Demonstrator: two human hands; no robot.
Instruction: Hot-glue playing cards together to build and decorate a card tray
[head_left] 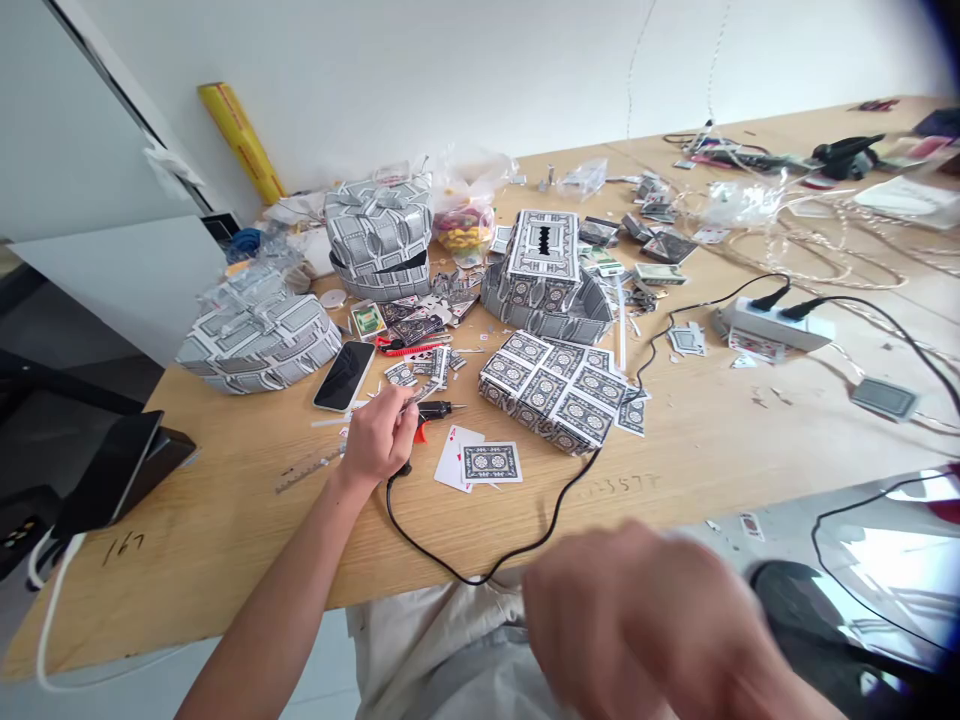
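Note:
My left hand (384, 435) is on the table with its fingers curled. A thin silvery metal piece pokes out past its fingertips, but what the fingers hold is mostly hidden. Right beside this hand lies a black hot glue gun (435, 409) with an orange trigger, its nozzle pointing right. Blurred by motion, my right hand (637, 610) hangs in front of the table edge, its fingers smeared. A face-up ace (450, 462) lies partly under a patterned playing card (491, 462). Behind them sits a box covered in playing cards (551, 385).
Woven card baskets (259, 345) and a slotted card box (544, 245) stand farther back. A phone (345, 376), red cutter (409, 347) and ruler (307, 468) lie at left. The glue gun's black cord (525, 548) loops along the front edge; a power strip (780, 322) is at right.

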